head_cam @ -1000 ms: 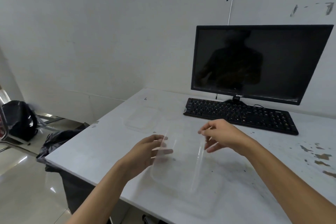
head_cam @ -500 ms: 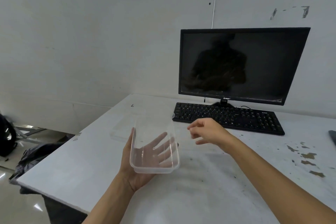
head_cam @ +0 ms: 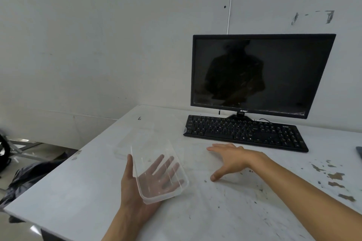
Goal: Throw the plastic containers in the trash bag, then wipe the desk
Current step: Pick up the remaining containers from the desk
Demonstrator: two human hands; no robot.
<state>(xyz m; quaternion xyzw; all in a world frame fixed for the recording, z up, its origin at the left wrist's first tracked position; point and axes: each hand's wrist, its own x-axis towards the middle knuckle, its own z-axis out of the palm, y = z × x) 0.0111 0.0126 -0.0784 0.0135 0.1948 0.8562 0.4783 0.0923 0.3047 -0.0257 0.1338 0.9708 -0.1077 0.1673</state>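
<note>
My left hand [head_cam: 137, 188] is palm up with the fingers spread wide, cradling a clear tub [head_cam: 159, 170] from below; my thumb runs up its near-left side and my fingers show through its floor. My right hand [head_cam: 232, 159] is open and flat, palm down, fingers stretched toward the left and thumb pointing at me; it grips nothing, and I cannot tell whether it touches the desk [head_cam: 225, 211] or only hangs just over it. The tub is rectangular, see-through, tilted with its open top toward me, and looks bare inside. Just beyond my left hand a second clear piece [head_cam: 125, 147], flat and shallow, lies on the desk; whether it is a lid or another tub I cannot tell. Left of my left arm, past the desk edge, a dark bag [head_cam: 29, 178] sits low on the floor. Beyond my right hand are a black keyboard [head_cam: 244, 131] and a dark monitor [head_cam: 260, 74]; the small badge on its lower bezel is too small to read. The desk right of my right arm is flecked with dark stains.
</note>
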